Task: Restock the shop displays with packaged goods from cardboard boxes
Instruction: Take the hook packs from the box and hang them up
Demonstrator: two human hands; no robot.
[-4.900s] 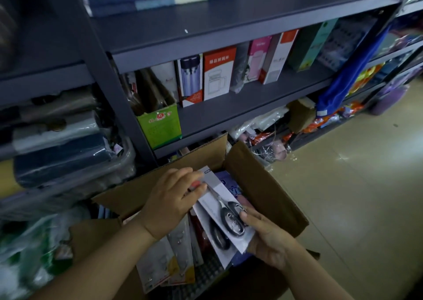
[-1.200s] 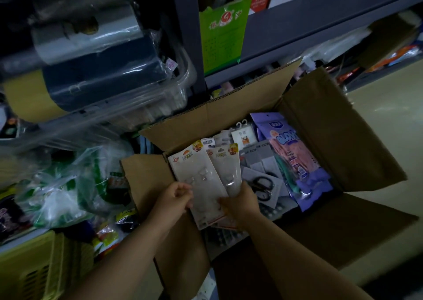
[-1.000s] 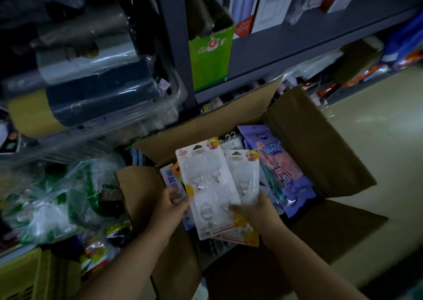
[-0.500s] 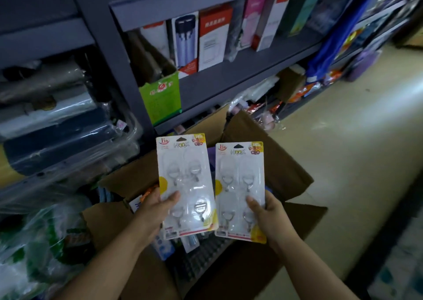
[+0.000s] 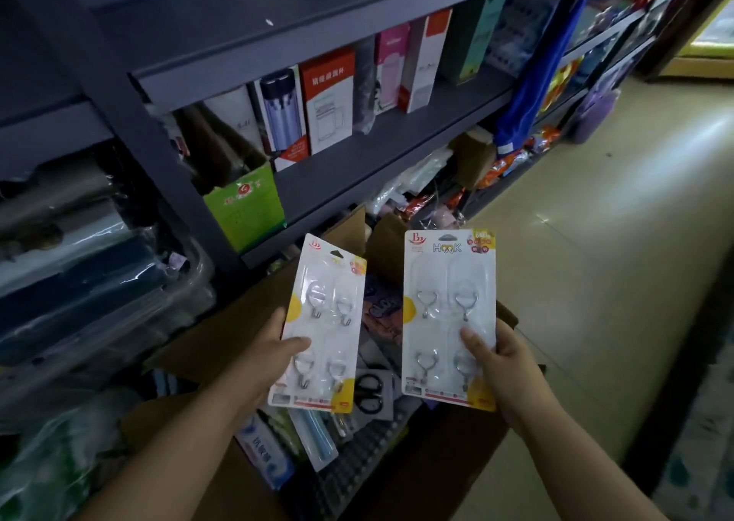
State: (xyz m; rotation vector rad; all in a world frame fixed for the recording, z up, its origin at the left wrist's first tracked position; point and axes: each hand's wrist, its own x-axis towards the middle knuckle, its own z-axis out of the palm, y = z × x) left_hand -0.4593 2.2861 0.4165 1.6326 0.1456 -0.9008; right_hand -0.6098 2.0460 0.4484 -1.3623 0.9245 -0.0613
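Our left hand pinches one hook card, its long side pointing up and tipped right. Our right hand pinches the other hook card, straight up. Both are above the cardboard box; the shelf is up ahead.

We see a dark grey shelf unit whose middle shelf carries a green carton at its left end, then upright product boxes in a row: a flask box, a red-and-white box and a pink box. On the pale tiled floor below the shelf's front edge we find an open cardboard box, its flaps spread, and a purple container far along the aisle.
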